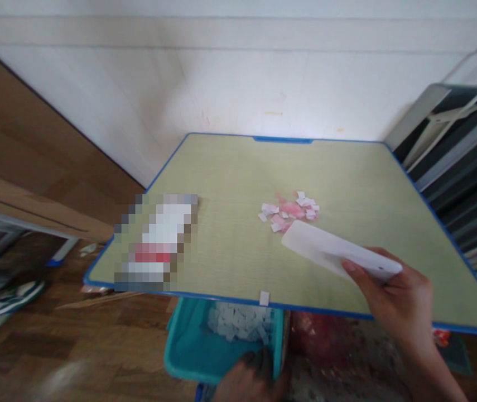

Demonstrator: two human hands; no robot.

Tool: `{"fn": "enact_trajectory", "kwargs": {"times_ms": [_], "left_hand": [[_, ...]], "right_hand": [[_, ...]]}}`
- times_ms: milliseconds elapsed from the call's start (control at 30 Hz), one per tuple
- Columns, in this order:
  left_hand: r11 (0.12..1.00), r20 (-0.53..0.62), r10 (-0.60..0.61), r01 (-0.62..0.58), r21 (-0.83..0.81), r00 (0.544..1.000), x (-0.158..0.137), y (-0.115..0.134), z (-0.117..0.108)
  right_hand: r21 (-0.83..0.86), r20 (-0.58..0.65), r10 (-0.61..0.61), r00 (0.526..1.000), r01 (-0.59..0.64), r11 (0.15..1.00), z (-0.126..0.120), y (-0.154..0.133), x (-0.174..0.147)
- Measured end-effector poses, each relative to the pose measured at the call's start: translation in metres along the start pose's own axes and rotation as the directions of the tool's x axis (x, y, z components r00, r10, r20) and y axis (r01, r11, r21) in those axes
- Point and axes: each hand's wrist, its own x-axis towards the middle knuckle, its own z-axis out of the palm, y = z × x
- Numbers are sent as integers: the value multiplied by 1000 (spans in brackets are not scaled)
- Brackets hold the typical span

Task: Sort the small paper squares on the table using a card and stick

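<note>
a flat white strip [338, 248] in a right hand [401, 293], over a yellow-green counter [230, 167].
the right fingers grip the strip at its near end, thumb on top; its far tip is at the near edge of a loose pile of pink and white pieces [292, 211], though i cannot tell whether they touch. 1 small white piece [264, 298] is at the counter's near, blue-trimmed edge. just below, a teal basin [194, 357] holds many white pieces [238, 321]; the left hand [249, 377] is at its near side, too blurred to tell whether its fingers are clenched or released. a pixelated white and red object [158, 240] is at left; behind stands a white wall [238, 84].
</note>
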Motion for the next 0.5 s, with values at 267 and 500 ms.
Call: {"fn": "enact_trajectory", "kwargs": {"times_ms": [267,500], "left_hand": [[1000,45,24,-25,16,999,-2,-2,4],[1000,80,7,-7,-1,997,-1,0,1]], "right_hand": [[39,136,58,989,-63,997,-5,-8,-24],[101,208,112,972,-135,986,-1,-14,-31]]}}
